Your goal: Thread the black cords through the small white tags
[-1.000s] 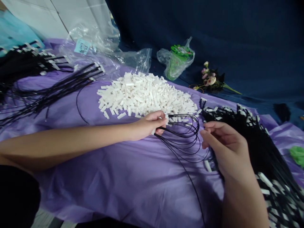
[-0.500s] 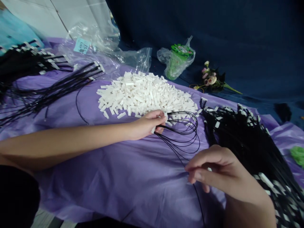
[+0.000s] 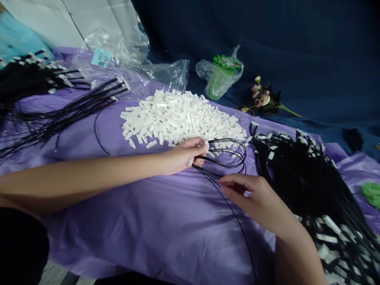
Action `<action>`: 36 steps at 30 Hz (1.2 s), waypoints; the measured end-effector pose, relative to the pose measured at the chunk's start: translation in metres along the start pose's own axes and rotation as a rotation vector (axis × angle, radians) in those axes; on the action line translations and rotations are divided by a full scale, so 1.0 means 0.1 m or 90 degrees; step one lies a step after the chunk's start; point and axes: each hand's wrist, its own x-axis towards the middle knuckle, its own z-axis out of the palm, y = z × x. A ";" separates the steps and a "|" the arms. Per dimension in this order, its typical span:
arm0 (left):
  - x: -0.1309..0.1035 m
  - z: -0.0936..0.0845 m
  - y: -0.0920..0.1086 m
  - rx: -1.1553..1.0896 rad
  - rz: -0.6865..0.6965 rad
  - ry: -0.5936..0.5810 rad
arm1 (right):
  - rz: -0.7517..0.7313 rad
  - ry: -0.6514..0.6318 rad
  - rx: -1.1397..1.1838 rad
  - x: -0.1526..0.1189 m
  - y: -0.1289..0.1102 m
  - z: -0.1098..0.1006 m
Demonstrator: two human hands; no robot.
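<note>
My left hand (image 3: 191,154) grips a white plastic connector piece (image 3: 191,161) with several thin black wires (image 3: 237,152) running from it, in front of the white pile. These wires bend in loose loops to the right, and one long strand trails down toward the front edge. My right hand (image 3: 243,192) pinches at the lower wires with thumb and index finger, just right of my left hand. Behind the left hand lies a heap of small white plastic pieces (image 3: 184,114). Part of the held connector is hidden by my fingers.
A thick bundle of black wires with white ends (image 3: 305,178) lies at right, and more wire bundles (image 3: 68,107) lie at left. Behind are a clear plastic bag (image 3: 118,47), a bagged green cup (image 3: 221,75) and artificial flowers (image 3: 263,97). Purple sheeting (image 3: 142,221) covers the surface.
My right hand has moved up and to the left, onto the wires near my left hand. The wire loops have drawn in a little. My left hand has stayed in place.
</note>
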 end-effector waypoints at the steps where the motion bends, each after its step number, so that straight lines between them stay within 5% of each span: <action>1: 0.00 0.00 0.00 0.003 -0.001 -0.001 | -0.003 0.013 0.004 0.00 0.01 0.00; 13: -0.01 0.01 -0.01 0.020 0.001 -0.006 | 0.067 0.088 0.488 -0.21 0.12 -0.32; 21: 0.01 0.00 -0.02 0.010 -0.004 0.002 | -0.043 0.202 0.572 -0.27 0.15 -0.49; 27: -0.01 0.01 -0.03 0.009 -0.004 -0.008 | -0.069 0.208 0.629 -0.31 0.22 -0.48; 36: 0.00 0.00 -0.04 0.057 0.010 -0.022 | -0.002 0.371 0.776 -0.11 0.11 -0.39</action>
